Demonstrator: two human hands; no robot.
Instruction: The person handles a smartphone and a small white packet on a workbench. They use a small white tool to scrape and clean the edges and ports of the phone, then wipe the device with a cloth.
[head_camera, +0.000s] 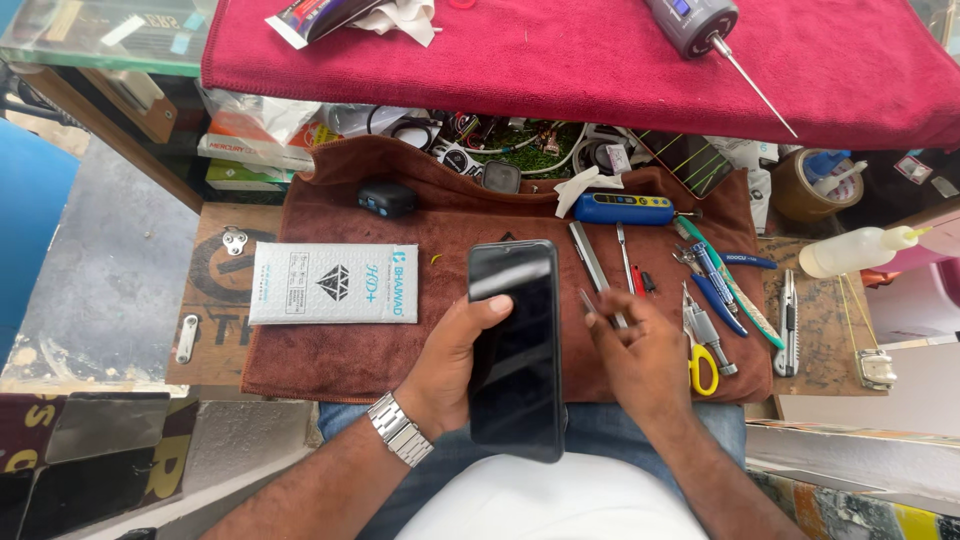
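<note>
brown towel (380, 350) over cluttered workbench (215, 300)

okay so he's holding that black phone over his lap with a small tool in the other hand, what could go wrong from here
Judging from the picture:

1. The left hand holds the black phone by one edge, partly past the brown cloth; a loose grip could drop it onto the lap.

2. The right hand pinches a thin metal tool beside the screen; a slip might scratch the glass.

3. Scissors and screwdrivers lie close to that hand and could be knocked off.
</note>
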